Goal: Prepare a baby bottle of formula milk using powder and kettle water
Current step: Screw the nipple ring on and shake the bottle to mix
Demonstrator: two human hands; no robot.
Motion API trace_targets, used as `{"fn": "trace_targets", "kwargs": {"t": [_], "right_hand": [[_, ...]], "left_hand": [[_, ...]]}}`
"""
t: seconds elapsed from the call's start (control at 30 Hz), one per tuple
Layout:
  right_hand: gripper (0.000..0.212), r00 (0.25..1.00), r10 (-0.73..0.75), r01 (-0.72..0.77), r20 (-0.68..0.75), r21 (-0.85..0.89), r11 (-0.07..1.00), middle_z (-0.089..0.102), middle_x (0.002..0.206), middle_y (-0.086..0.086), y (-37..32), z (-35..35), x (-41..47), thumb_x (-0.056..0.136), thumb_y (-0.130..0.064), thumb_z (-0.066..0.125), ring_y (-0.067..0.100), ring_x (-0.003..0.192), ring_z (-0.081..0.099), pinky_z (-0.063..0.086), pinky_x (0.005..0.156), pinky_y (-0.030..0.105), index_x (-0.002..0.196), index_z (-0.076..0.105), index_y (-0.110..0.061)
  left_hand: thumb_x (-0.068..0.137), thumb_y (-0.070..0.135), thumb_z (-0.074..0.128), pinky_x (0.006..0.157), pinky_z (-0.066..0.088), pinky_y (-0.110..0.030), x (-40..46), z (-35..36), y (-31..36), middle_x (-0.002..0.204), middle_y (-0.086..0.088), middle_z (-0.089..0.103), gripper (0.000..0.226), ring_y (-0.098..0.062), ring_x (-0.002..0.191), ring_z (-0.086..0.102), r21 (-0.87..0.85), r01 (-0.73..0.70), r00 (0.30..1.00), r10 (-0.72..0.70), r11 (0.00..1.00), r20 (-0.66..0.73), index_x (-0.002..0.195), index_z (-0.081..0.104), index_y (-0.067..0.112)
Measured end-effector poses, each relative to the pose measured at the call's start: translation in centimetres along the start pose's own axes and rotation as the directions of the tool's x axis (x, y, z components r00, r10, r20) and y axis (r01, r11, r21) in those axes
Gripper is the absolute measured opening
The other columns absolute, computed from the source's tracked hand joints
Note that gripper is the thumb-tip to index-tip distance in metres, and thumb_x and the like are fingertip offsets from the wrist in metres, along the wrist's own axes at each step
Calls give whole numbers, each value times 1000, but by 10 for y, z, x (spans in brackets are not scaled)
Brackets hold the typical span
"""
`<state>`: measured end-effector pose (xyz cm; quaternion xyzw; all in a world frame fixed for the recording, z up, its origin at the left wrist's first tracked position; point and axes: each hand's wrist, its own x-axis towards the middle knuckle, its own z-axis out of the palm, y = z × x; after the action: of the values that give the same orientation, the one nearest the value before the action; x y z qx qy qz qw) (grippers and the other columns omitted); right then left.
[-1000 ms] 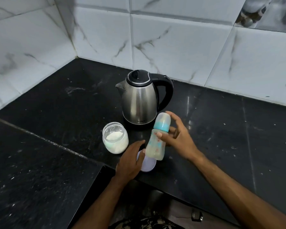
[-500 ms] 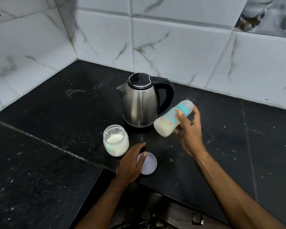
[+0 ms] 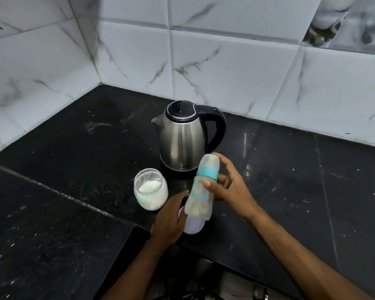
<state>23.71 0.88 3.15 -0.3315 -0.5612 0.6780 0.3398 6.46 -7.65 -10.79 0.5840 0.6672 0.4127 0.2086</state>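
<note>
Nearby, open jar [image 3: 151,194] holds white powder [image 3: 149,187].

I see a black stone countertop [image 3: 290,180], speckled and scuffed, running into a corner. White marble-look wall tiles [image 3: 225,68] with grey veining and dark grout back it. One patterned tile [image 3: 351,20] sits upper right. Light dim, cool.

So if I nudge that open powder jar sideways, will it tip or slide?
The powder jar looks squat and wide-based, so it would probably slide on the glossy black counter rather than tip. It has no lid on, so a sharp knock could spill powder.
</note>
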Motion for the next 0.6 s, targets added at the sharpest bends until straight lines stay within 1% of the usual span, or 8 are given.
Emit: {"fn": "trace_targets", "kwargs": {"t": [0.07,0.17,0.2,0.27,0.37,0.4,0.53,0.6], "right_hand": [[73,999,-44,44,-27,-6,999,70,112,16,-6,-4,6,76,-16,77,29,97,71,60,71,42,137,40,-31],[65,943,-79,166,-325,250,954,74,101,1,-19,-11,23,83,-20,72,25,91,72,61,66,42,138,39,-26],[62,929,-73,195,-362,315,929,74,98,-2,-19,-10,25,84,-20,68,23,91,71,61,66,40,138,39,-25],[62,957,-56,141,-284,290,946,72,102,3,-14,-2,17,82,-20,68,22,91,71,60,65,38,137,39,-27],[67,1000,-23,23,5,3,1000,70,110,13,-8,7,1,75,-18,72,26,94,72,60,67,35,133,41,-33],[67,999,-48,48,9,-12,999,69,111,15,-8,5,3,75,-18,73,27,95,72,60,68,36,132,42,-34],[62,934,-82,198,-349,312,929,74,98,-1,-16,-8,25,79,-24,69,23,92,71,60,64,39,134,42,-29],[65,948,-68,169,-312,312,935,74,98,-3,-9,-7,23,81,-24,70,23,92,71,60,66,39,137,39,-27]], "left_hand": [[98,48,40,105,37,-16,0,1,-1,134,8,59,50,-6,123,55,17,-2,1000,2,1000,5,135,56,19],[97,56,36,104,34,-11,-1,2,3,132,10,60,58,-2,123,53,17,24,1000,-24,1000,-5,137,54,18],[96,56,36,105,33,-10,-1,2,5,132,11,59,59,1,123,52,14,24,1000,-23,1000,-8,138,54,18],[96,53,38,103,29,-4,-1,1,8,130,14,57,56,9,119,48,24,16,999,-15,1000,-36,135,56,17],[97,40,49,97,25,3,-2,-1,10,125,23,52,36,20,114,44,-9,10,999,-11,1000,-49,131,52,28],[97,41,48,98,26,2,-2,-1,10,126,24,53,36,20,116,44,-10,12,999,-12,1000,-33,131,51,30],[96,57,38,104,33,-8,-2,1,5,132,14,59,56,5,123,52,13,31,999,-31,999,-27,137,54,23],[96,56,39,102,33,-7,-2,0,8,128,15,60,54,0,121,55,8,28,999,-28,1000,-19,135,56,22]]}}
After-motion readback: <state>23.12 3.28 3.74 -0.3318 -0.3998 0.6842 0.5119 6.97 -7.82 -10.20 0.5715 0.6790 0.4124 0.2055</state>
